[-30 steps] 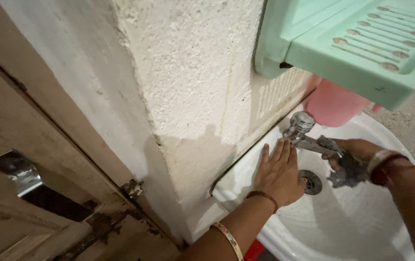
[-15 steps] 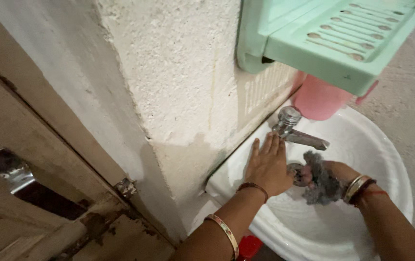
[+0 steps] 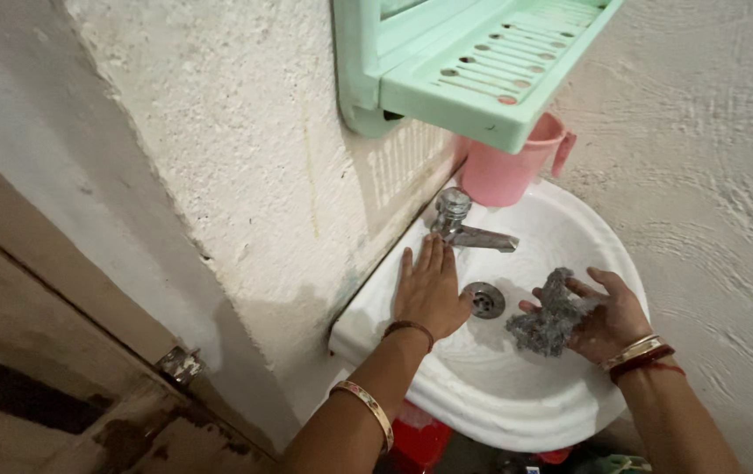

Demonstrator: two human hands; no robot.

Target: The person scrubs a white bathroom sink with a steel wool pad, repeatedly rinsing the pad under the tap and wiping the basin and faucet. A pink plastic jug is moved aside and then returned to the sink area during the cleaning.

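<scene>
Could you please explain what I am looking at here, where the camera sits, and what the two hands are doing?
There is no machine here: a person wears a camera on the head, so the one view looks down at their own bare hands over a white washbasin fixed to a rough wall. The left hand lies flat, fingers spread, on the basin beside the metal tap. The right hand holds a grey scrubbing wad above the bowl, to the right of the drain. A pink mug stands at the back of the basin, under a pale green plastic shelf on the wall.
</scene>
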